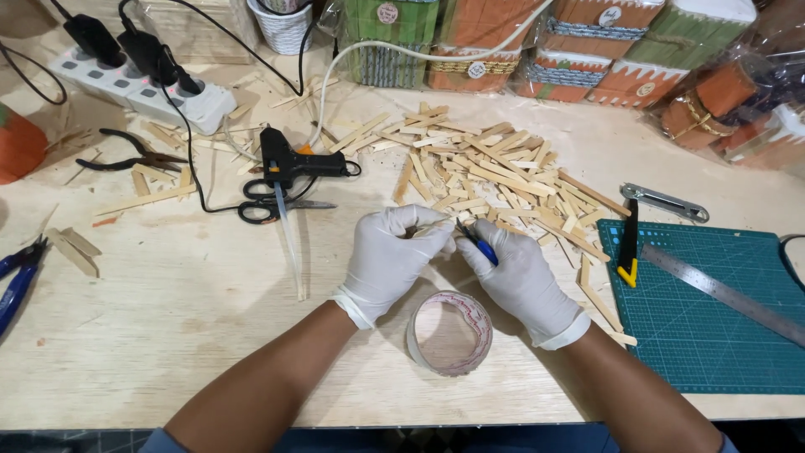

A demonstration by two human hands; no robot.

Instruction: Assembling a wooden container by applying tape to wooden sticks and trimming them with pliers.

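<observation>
At bench centre, both gloved hands work one wooden stick (429, 225): left hand (387, 256) pinches it, right hand (511, 273) grips blue cutters (476, 243). Trimming step, I'd judge; next needs steady alignment.

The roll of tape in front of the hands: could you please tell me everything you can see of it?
The roll of tape is a ring of clear tape wound on a whitish core with reddish print inside. It lies flat on the pale wooden table, hole up, so the wood shows through. It sits just below the gloved left hand and right hand; whether either wrist touches it cannot be told.
</observation>
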